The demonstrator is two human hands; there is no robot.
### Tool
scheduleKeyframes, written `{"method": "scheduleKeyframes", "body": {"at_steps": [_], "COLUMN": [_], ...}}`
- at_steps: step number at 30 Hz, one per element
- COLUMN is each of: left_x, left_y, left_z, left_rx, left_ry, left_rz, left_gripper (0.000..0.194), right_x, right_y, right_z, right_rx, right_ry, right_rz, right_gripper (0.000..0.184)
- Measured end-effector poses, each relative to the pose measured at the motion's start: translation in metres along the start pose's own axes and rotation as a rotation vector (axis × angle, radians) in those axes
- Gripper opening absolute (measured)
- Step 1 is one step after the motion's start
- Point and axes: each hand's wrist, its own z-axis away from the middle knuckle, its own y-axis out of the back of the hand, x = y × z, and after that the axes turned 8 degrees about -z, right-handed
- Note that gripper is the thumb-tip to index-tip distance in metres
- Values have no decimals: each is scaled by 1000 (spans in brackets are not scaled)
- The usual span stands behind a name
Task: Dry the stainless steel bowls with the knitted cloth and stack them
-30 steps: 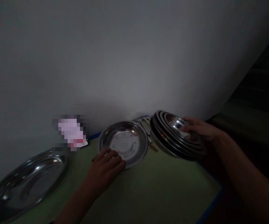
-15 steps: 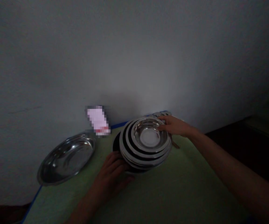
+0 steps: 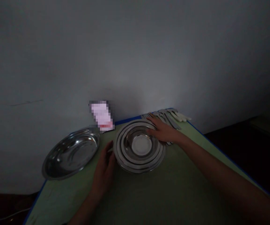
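In the middle of the green tabletop (image 3: 144,193) is a nested stack of shiny metal bowls (image 3: 141,145), the smallest on top. My right hand (image 3: 163,129) grips the stack's right rim, with the thumb over the inside of the top bowl and the other fingers along the far rim. At the left edge my left hand (image 3: 104,168) is curled against the stack's outer rim, its fingertips partly hidden in shadow. The rims now sit nearly one within another.
A large oval metal dish (image 3: 71,154) tilts at the table's left, near the wall. Beside it a blurred-out phone (image 3: 102,115) leans on the wall. Forks (image 3: 146,116), spoons (image 3: 157,114) and white-handled cutlery (image 3: 180,116) lie behind my right hand. The table has a blue edge (image 3: 130,120).
The stack has shifted left and its bowls line up more evenly. My right hand has moved left with it, uncovering the cutlery. My left hand has turned more upright at the rim.
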Motion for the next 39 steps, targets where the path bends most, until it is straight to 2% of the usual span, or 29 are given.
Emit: {"method": "scheduleKeyframes", "body": {"at_steps": [5,8,10,13,15,17,18,21,25,28,33,37,39], "left_x": [-13,-5,10,45,71,96,107,132,149,152,141,124,118], "left_y": [-4,-8,-11,-22,-37,-57,-69,-106,-147,-165,-179,-175,-162], "left_z": [-1,2,4,2,-2,-8,-11,-19,-25,-28,-31,-32,-31], "left_rx": [35,92,104,70,-46,-267,-337,-427,-521,-552,-614,-704,-664], "left_ry": [-67,-51,-62,-111,-76,-31,-28,-54,-86,-131,-105,-95,-179], "left_rz": [-8,-92,-101,-52,65,228,308,523,529,456,409,404,292], "left_gripper": [43,47,50,51,52,56,56,50,45,40,40,47,48], "right_x": [-8,-20,-27,-30,-25,-12,-4,24,62,84,108,110,99], "right_y": [-26,-21,-5,34,64,93,106,140,167,171,160,150,143], "right_z": [7,15,20,27,31,37,40,55,79,90,94,88,83], "right_rx": [34,85,112,147,217,270,289,352,423,436,395,372,383], "right_ry": [-134,-147,-94,-17,-77,-141,-173,-252,-310,-337,-353,-373,-376], "right_rz": [-180,-207,-235,-235,-151,-75,-37,9,47,57,70,118,158], "right_gripper": [52,51,51,51,49,49,48,48,45,41,35,34,38]}}
